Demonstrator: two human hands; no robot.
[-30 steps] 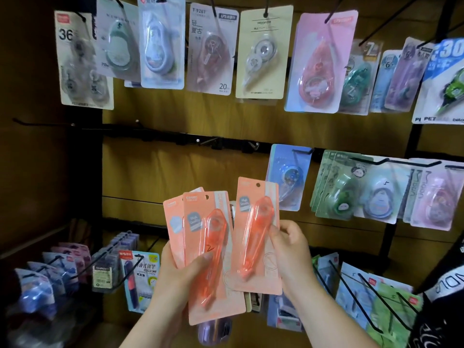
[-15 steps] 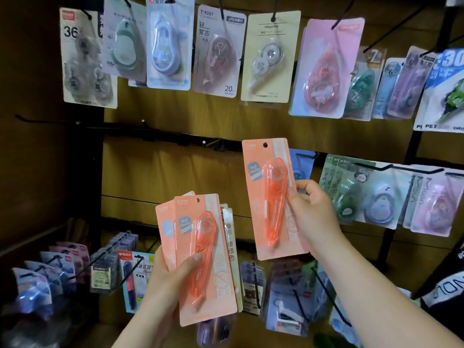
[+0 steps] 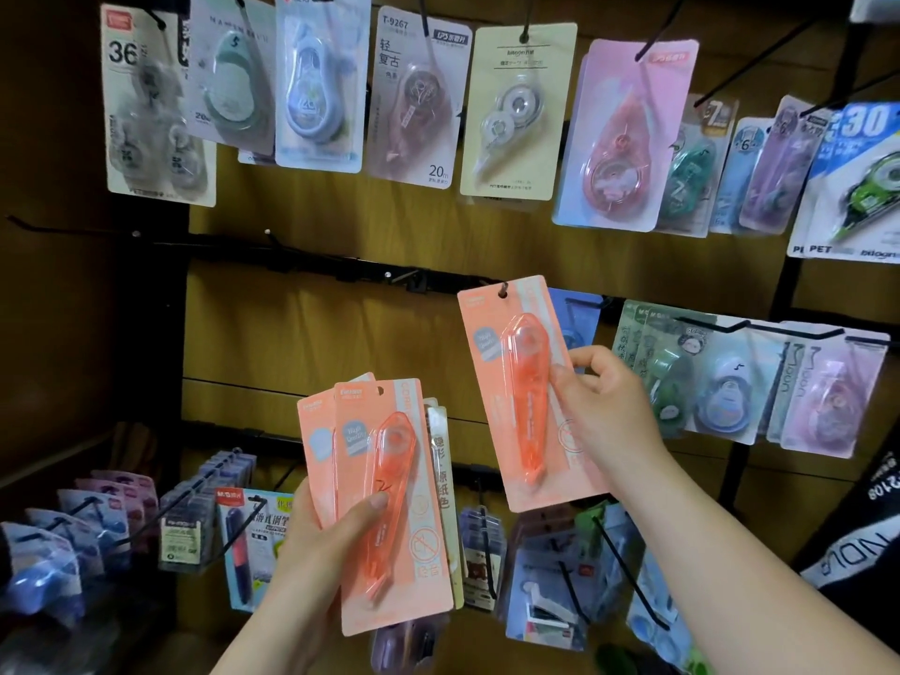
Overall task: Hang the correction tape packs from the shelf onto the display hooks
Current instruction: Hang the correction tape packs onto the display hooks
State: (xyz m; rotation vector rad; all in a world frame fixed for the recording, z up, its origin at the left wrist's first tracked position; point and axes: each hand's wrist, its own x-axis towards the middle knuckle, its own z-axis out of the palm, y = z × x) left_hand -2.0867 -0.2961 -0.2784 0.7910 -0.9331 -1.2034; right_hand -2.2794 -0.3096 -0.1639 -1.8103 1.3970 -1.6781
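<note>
Head cam, looking at a wooden display wall [image 3: 302, 333] packed with hanging stationery. The right hand [image 3: 609, 416] has its grip closed on a single orange pack [image 3: 516, 392] of correction tape. It's pinching the card from its 3 o'clock edge, thumb on the front right beside the blister. That pack sits just right of frame centre, close to upright with the top leaning a bit toward 11 o'clock. Its punch hole is right at a black hook [image 3: 504, 286] coming off the middle rail [image 3: 341, 265]. The hook tip shows in the hole, but I can't tell how far through it is.

The left hand [image 3: 316, 543] is down at 6 o'clock, grip wrapped round a fanned stack of orange packs [image 3: 384, 504], thumb pressed across the front blister. A couple of paler cards peek out behind the stack on its 3 o'clock side.

Up at 12 o'clock there's a row of other tape packs on hooks, including a cream pack [image 3: 516, 109] and a pink pack [image 3: 623, 138]. Over at 3 o'clock, green and blue packs [image 3: 721, 377] hang at the same level as the single orange one. Down at 7 o'clock, more hooks carry blue and purple packs [image 3: 97, 518].
</note>
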